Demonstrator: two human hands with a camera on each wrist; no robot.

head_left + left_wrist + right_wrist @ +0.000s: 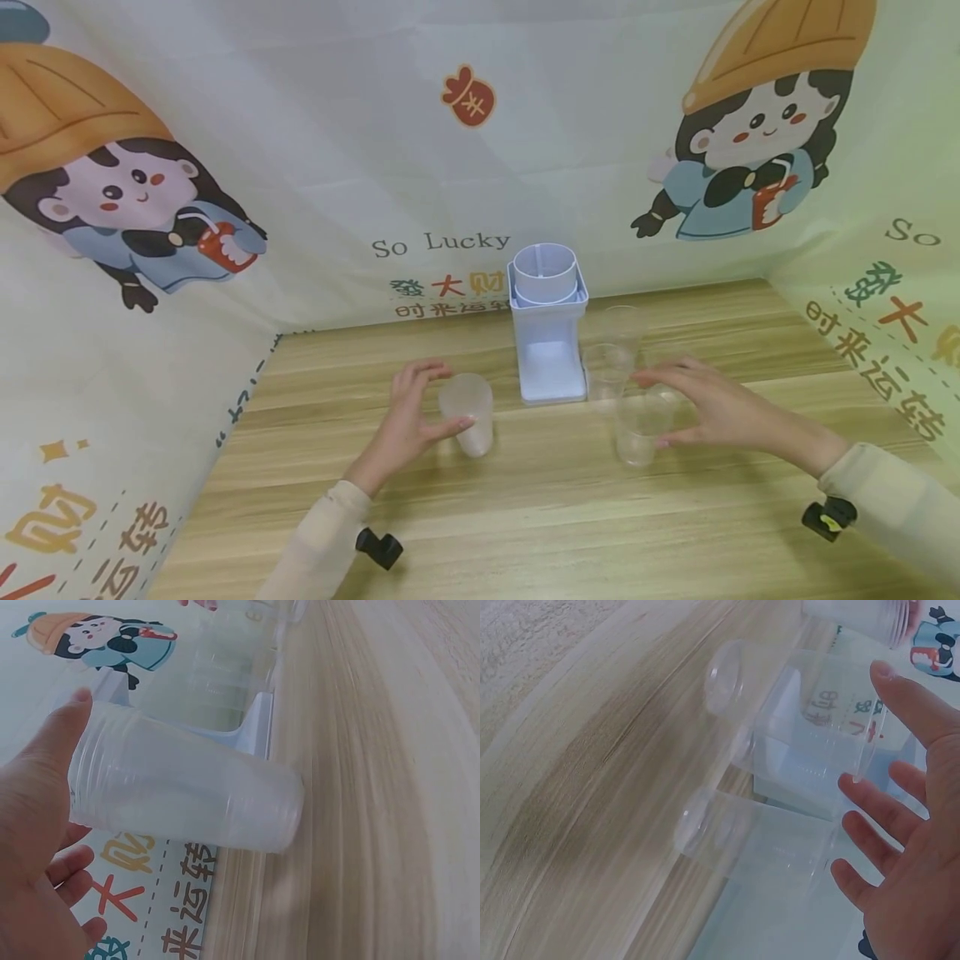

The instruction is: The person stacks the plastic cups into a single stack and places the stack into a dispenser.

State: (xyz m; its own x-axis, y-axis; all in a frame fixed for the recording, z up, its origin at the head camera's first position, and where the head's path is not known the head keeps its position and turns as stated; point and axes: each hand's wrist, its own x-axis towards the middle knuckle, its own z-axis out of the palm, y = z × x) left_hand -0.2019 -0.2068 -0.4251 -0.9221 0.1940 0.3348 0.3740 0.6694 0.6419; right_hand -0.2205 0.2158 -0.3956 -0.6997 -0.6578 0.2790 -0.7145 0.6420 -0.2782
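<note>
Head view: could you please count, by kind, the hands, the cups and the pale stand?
Hands: 2
Pale stand: 1
Frosted cups: at least 1, maybe a nested stack
Clear cups: at least 3, overlapping, exact number unclear
Total: at least 7

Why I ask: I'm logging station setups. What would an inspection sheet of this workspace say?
Surface: wood-grain table.
Job's things: cloudy cup, perhaps a nested stack; several clear cups; pale stand with a round top, between the cloudy cup and the clear cups.
Clutter: nothing seen.
Grippers: left hand around the cloudy cup's rim end, grip unclear; right hand, fingers extended, at the nearest clear cup, contact uncertain.
Cables: nothing seen.
Surroundings: printed backdrop behind and on both sides.
</note>
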